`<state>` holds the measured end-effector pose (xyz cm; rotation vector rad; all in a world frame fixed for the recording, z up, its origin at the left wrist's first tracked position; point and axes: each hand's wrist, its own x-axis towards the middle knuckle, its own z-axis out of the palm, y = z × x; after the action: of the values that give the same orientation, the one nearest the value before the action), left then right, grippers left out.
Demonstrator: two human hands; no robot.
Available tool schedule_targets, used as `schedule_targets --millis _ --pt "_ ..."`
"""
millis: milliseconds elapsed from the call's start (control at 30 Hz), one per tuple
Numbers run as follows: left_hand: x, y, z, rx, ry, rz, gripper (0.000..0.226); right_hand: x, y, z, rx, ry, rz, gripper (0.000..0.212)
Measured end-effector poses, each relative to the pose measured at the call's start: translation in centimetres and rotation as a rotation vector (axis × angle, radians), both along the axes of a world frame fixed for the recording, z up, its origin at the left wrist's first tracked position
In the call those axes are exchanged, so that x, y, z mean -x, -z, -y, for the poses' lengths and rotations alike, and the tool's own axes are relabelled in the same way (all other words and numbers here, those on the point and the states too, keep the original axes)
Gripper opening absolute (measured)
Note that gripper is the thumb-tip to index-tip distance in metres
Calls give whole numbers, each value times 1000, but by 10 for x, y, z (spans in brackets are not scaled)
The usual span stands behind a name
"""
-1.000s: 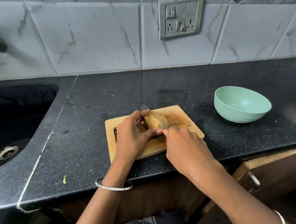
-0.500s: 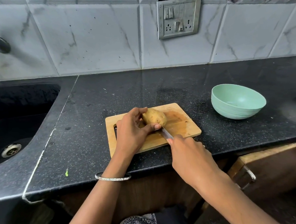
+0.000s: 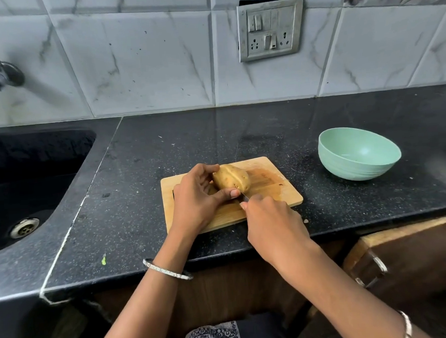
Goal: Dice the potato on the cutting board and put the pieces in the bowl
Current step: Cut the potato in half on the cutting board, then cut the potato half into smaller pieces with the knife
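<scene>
Your left hand (image 3: 195, 199) holds the potato (image 3: 231, 178) on the cutting board (image 3: 270, 184), fingers (image 3: 206, 170) and thumb curled round its near end, much as a second ago. What has changed is the knife (image 3: 245, 198). Then its blade lay along the top of the potato; now it is drawn back toward you. Only a sliver of steel shows between the potato and your right hand (image 3: 275, 223), which is clenched over the hidden handle. A lengthwise seam now runs down the potato, so I judge the first cut is made, though the two parts sit together. The bowl (image 3: 347, 171) to the right is empty: dicing has barely begun.

As for surfaces, the sink (image 3: 34, 180) on the left is dark and rough. The table (image 3: 138, 174) is speckled black stone, polished. The board is pale wood, stained and damp-looking at its right half. The potato is oval, tan and thin-skinned with small dark eyes. The bowl is round, smooth and mint green.
</scene>
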<state>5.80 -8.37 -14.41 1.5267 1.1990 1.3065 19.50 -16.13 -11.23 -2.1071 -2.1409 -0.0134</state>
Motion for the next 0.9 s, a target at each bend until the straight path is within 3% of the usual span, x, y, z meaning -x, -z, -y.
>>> schedule_targets --millis 233,400,733,900 --pt "6 -4 0 31 12 20 67 -7 -1 17 -3 -18 32 30" --pt "12 -5 2 16 13 -26 81 -20 -26 31 85 -4 -38 43" --pt "11 -12 6 35 21 -225 97 -41 -33 -35 -152 137 -507 46" --pt "9 -7 3 56 5 -214 101 -28 -19 -71 -6 109 -804 45"
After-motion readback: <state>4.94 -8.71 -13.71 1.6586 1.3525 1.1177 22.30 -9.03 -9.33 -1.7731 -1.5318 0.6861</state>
